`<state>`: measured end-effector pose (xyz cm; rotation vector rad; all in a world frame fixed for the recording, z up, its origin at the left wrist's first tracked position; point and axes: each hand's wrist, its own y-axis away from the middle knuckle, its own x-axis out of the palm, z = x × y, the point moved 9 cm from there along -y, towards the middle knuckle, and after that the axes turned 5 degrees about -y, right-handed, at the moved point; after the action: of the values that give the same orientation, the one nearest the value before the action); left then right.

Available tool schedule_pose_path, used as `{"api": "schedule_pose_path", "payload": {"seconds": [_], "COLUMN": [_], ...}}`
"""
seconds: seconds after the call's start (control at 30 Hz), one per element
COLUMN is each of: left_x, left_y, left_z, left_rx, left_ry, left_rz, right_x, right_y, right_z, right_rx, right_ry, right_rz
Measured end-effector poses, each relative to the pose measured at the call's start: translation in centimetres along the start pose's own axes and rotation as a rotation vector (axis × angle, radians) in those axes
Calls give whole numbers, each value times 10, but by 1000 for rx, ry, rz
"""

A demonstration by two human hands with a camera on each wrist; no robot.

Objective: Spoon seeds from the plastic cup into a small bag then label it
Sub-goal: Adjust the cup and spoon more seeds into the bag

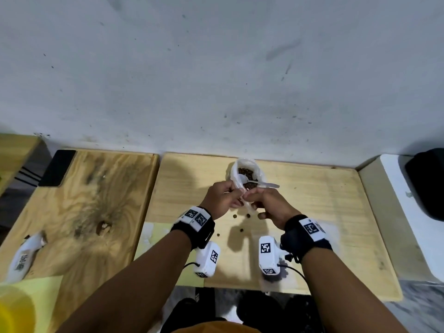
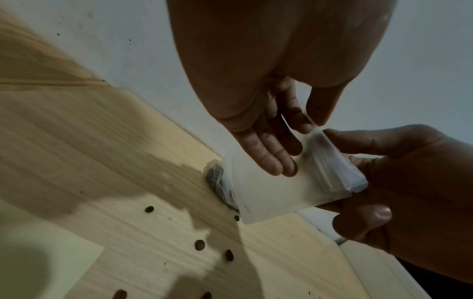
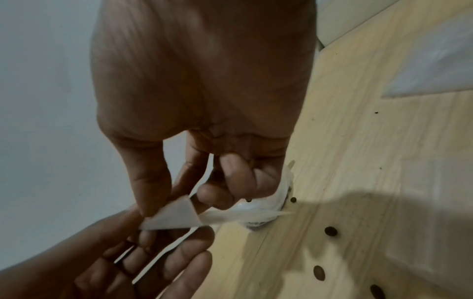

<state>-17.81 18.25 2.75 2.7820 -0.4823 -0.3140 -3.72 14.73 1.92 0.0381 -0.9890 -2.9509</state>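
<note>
Seeds (image 1: 245,176) are seen heaped in the plastic cup (image 1: 245,175), which stands on the tabletop (image 1: 324,212) just beyond the fingers, near the wall; a white spoon (image 1: 258,182) is laid across its rim with the bowl over the seeds and the handle pointing to the right. A small clear bag (image 2: 294,186) is held between both hands above the tabletop, just in front of the cup. Its top edge is pinched by the left hand (image 1: 219,199), thumb on one face and fingers (image 2: 271,159) on the other. The opposite side of the same edge is pinched between thumb and forefinger of the right hand (image 1: 269,205), whose remaining fingers (image 3: 230,182) are curled in toward the palm. Whether the bag's mouth is open cannot be told. Several loose seeds (image 1: 241,230) are scattered on the tabletop beneath and just behind the hands, toward the wrists. A pale yellow sheet (image 1: 156,239) is lying on the tabletop under the left forearm. Far to the left of the hands, a white packet (image 1: 25,257) is resting on a darker wooden board (image 1: 96,200).
</note>
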Motion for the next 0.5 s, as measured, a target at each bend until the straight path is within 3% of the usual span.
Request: {"api": "schedule_pose_path", "payload": {"seconds": [0.1, 0.23, 0.37, 0.5], "left_x": [-2, -6, 1, 6], "left_y": [-3, -11, -22, -32], "left_z": [-4, -14, -34, -57], "left_rx": [-10, -29, 42, 92], "left_ry": [-55, -154, -285, -431], "left_rz": [-30, -145, -168, -136], "right_x": [-4, -5, -14, -46], "right_y": [-4, -8, -16, -25], "right_z": [6, 27, 48, 68], "right_rx": [-42, -208, -311, -380], "right_ry": [69, 193, 289, 316], "right_rz": [-30, -33, -40, -208]}}
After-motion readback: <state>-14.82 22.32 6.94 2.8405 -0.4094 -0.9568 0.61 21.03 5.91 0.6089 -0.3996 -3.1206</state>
